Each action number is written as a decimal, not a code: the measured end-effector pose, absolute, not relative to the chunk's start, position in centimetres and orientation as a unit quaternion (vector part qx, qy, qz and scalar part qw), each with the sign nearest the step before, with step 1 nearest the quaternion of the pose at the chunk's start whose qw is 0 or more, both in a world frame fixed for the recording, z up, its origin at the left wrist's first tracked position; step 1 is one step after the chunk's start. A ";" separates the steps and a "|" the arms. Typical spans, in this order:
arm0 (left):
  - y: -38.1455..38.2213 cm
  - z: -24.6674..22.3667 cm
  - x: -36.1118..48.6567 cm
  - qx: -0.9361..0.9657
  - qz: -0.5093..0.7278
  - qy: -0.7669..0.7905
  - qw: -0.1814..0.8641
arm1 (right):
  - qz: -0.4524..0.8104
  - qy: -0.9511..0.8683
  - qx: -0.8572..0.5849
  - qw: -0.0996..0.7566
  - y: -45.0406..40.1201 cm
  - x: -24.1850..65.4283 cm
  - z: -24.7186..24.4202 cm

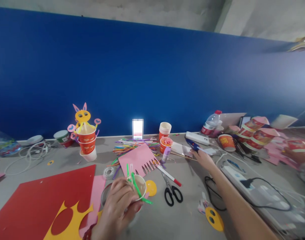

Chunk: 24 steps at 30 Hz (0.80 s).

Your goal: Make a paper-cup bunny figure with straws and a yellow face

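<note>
My left hand (120,200) is closed around a paper cup (139,186), its open mouth tilted upward. Green pipe cleaners (135,185) stick up and out across the cup's rim by my fingers. To the right, my outstretched right hand (202,159) has its fingers on a blue hot glue gun (191,144), which lies near the white power strip. Between the two hands are black-handled scissors (172,195) and a red-capped white marker (169,175). A yellow paper disc (151,188) lies beside the held cup.
A figure of stacked cups (87,143) stands back left. Red card (50,196) and cut yellow paper (75,220) lie front left. Fringed pink paper (137,160) covers some pipe cleaners. Cables and a white power strip (242,183) run under my right arm. Another person's hand (297,155) shows far right.
</note>
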State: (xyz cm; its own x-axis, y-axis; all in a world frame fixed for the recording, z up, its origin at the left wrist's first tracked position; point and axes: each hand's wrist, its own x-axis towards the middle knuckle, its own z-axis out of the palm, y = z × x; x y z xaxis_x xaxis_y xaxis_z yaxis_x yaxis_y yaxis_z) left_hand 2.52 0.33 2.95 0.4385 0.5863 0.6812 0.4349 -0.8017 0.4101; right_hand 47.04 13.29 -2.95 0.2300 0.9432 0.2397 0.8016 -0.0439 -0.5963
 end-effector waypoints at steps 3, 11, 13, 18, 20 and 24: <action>0.4 3.0 2.5 0.842 0.438 0.304 0.083 | 0.157 -0.554 -0.693 0.434 13.1 47.0 -1.9; 0.8 3.0 2.7 0.847 0.431 0.301 0.080 | 0.324 -0.463 -0.573 0.594 8.0 43.5 1.7; 0.8 2.8 2.6 0.850 0.420 0.302 0.092 | 0.358 -0.456 -0.554 0.597 6.6 42.4 2.3; 0.6 2.6 2.4 0.850 0.421 0.299 0.106 | 0.442 -0.429 -0.512 0.599 4.2 40.6 3.8; 0.5 2.6 2.3 0.848 0.422 0.301 0.109 | 0.464 -0.422 -0.506 0.593 3.4 40.2 4.4; 0.5 2.9 2.4 0.847 0.410 0.318 0.115 | 0.461 -0.432 -0.519 0.575 1.4 39.4 5.1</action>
